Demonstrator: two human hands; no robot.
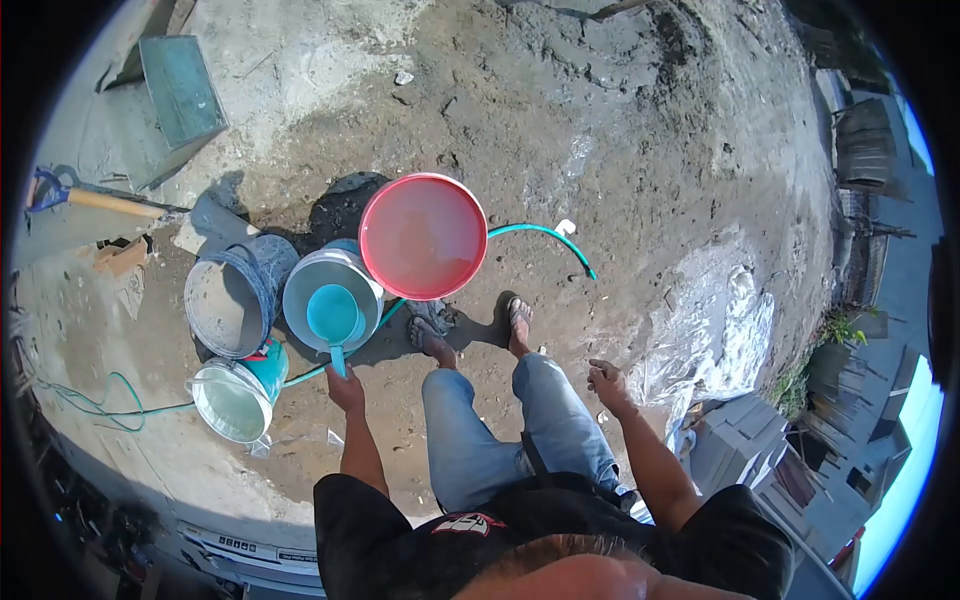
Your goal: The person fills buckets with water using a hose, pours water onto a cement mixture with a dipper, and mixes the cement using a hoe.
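Observation:
My left hand (pixel 347 388) is closed round the handle of a light-blue water dipper (pixel 333 312). The dipper's bowl sits over the mouth of a white bucket (pixel 302 330), and I cannot tell whether it holds water. Right behind that bucket is a wide red tub (pixel 424 236) with cloudy liquid in it. My right hand (pixel 608 385) hangs over the ground beside my right knee, its fingers loosely bent and a little apart, with nothing visible in them.
A dark bucket (pixel 267 262) and a whitish pail (pixel 232 402) stand at the left. A green hose (pixel 535 228) runs behind the containers. Further left are a shovel (pixel 115 202) and a metal box (pixel 184 92). Wet mud lies ahead; plastic sheeting (pixel 735 330) lies right.

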